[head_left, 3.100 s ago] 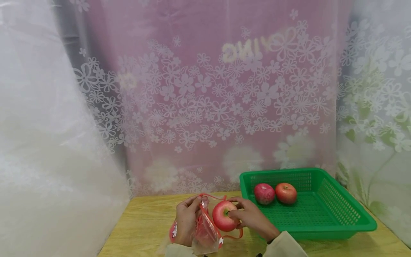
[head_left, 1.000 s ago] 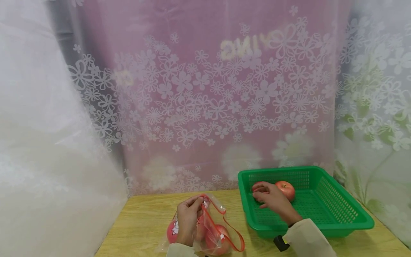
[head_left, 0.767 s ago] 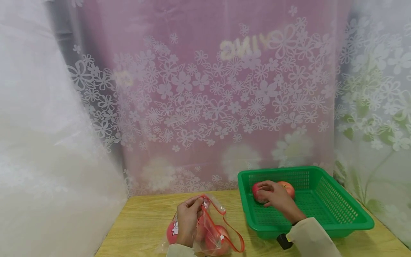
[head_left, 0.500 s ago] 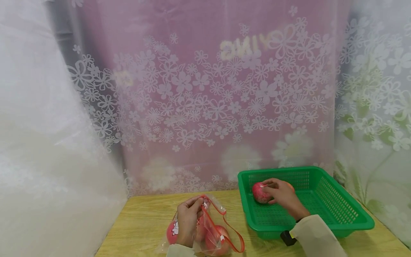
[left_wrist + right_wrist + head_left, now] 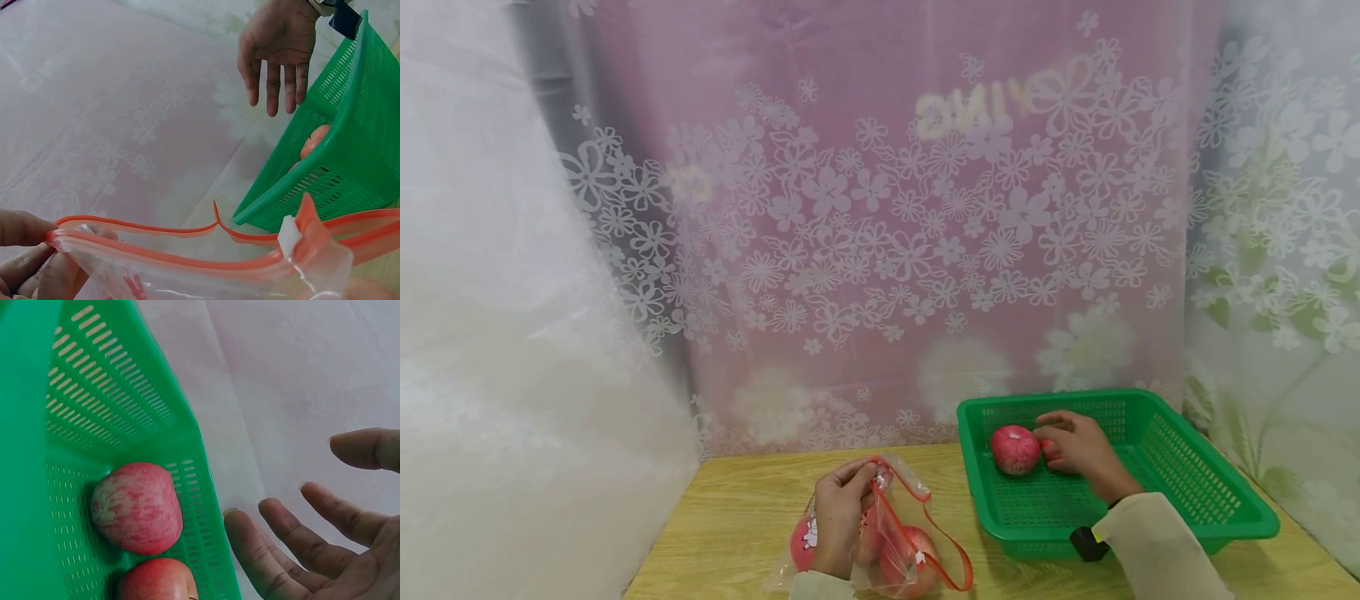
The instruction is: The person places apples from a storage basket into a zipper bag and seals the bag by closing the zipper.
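Note:
My left hand (image 5: 841, 512) pinches the edge of a clear zip bag (image 5: 187, 259) with orange-red trim, its mouth spread apart. Several red apples (image 5: 917, 554) show through the plastic. My right hand (image 5: 1078, 450) hovers over the green basket, fingers apart and nothing held, as the right wrist view shows. It partly covers one apple (image 5: 1049, 452) in the head view; that apple (image 5: 159, 581) appears at the bottom of the right wrist view. Beside it sits a streaked, darker red apple (image 5: 1017, 451).
The green plastic basket (image 5: 1187, 525) with slotted walls stands on the right of the wood-patterned table (image 5: 730, 500). A floral curtain (image 5: 850, 250) hangs behind the table. A black device (image 5: 1088, 543) is strapped by the right wrist.
The apple my right hand held at the bag's mouth is now inside the bag. That hand has moved to the basket, passing rightward from the streaked apple to the other. The left hand stays put.

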Motion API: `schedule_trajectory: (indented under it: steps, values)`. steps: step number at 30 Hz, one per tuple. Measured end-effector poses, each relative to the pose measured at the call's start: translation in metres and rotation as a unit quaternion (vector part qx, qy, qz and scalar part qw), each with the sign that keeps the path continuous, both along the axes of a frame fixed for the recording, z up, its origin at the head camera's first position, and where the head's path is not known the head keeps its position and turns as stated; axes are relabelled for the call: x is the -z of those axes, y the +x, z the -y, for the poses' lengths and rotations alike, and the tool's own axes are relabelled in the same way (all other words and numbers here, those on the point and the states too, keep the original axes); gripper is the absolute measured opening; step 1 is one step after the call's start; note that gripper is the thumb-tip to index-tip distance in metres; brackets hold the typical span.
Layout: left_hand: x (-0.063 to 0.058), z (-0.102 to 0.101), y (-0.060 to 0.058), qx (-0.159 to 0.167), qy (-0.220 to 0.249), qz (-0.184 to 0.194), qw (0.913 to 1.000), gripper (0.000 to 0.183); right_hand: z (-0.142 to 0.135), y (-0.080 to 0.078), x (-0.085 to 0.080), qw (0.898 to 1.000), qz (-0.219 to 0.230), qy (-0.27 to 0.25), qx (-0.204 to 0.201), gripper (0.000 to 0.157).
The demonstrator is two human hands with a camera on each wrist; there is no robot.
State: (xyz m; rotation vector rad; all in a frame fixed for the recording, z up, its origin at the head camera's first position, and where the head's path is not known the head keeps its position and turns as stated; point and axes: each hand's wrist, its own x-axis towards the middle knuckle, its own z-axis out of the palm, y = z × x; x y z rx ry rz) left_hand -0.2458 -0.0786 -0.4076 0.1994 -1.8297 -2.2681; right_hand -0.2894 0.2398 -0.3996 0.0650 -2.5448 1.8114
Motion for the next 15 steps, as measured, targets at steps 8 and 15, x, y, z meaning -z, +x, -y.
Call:
schedule_trajectory:
  steps: [8,15]
  values:
    - [0.001,0.0,-0.001,-0.001,0.012,0.011,0.9999,0.024,-0.015,-0.008,0.005,1.0,-0.004,0.026,0.007,0.052]
    - [0.0,0.001,0.0,0.002,0.012,0.012,0.9999,0.024,-0.027,-0.016,0.01,1.0,0.003,-0.013,0.01,0.056]
